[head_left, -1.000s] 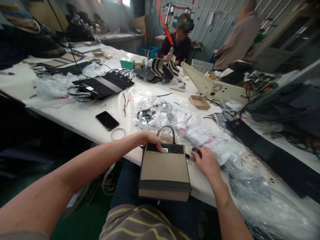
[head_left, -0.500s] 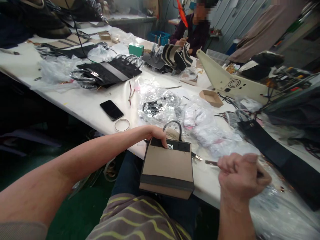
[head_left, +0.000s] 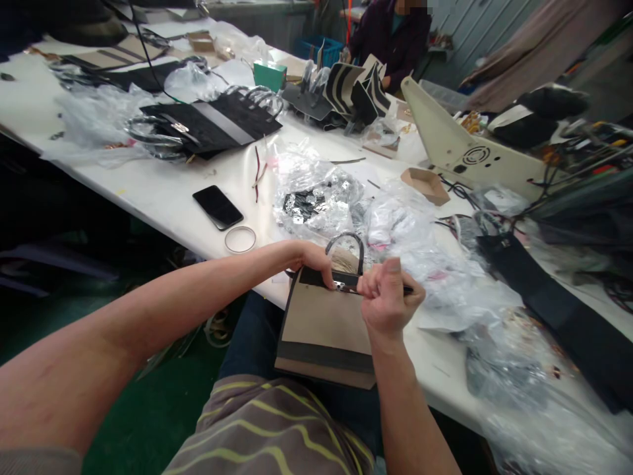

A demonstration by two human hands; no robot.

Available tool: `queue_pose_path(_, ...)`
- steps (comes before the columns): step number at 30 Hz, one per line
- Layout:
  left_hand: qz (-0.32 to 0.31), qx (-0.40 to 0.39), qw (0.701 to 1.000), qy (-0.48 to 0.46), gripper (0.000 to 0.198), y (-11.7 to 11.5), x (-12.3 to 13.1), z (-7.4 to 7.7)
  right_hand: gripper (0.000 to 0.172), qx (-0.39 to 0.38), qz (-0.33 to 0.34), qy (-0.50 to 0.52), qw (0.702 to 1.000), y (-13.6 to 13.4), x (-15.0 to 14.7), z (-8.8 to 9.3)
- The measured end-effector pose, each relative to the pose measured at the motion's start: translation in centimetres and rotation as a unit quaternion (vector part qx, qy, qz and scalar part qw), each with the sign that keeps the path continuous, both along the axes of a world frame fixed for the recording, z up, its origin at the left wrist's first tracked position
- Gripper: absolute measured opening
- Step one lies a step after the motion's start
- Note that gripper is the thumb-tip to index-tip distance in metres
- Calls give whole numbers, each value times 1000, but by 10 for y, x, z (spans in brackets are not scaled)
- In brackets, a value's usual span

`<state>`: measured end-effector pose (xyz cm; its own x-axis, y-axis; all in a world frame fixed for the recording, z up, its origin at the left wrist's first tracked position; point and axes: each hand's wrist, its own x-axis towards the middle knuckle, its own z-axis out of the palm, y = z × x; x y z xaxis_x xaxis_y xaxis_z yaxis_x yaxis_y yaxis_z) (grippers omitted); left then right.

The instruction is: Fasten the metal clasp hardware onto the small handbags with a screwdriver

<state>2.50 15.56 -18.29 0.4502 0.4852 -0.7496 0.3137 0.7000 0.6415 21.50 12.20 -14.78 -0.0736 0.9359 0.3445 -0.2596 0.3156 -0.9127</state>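
A small beige and black handbag [head_left: 324, 323] rests tilted on my lap against the table edge, its black handle [head_left: 345, 239] standing up. My left hand [head_left: 316, 260] grips its black top band, thumb beside a small silver metal plate [head_left: 339, 285]. My right hand [head_left: 390, 293] is closed in a fist round a slim tool with a flat metal blade [head_left: 352, 288]. That blade reaches the band right by the plate; whether it touches the plate I cannot tell. The tool's exact kind is mostly hidden by my fingers.
On the white table lie a phone [head_left: 217, 206], a clear ring-shaped roll [head_left: 240, 239], a plastic bag of metal plates [head_left: 316, 201] and more plastic wrap [head_left: 420, 264]. Black bags [head_left: 212, 125] lie behind; a cream machine [head_left: 469, 152] stands right. A person [head_left: 390, 39] sits across.
My right hand has swung left from the right side of the table, bringing the tool's blade to the metal plate on the handbag. My left hand keeps its grip; the view has shifted slightly.
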Motion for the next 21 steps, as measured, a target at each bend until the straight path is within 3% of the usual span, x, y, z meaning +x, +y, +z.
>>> queue_pose_path(6, -17, 7, 1000, -5, 36, 0, -1, 0, 67, 37, 5, -93, 995, -2, 0, -6)
queue_pose_path(21, 7, 16, 1000, 7, 44, -3, 7, 1, 64, 19, -31, -83, 996, -4, -5, 0)
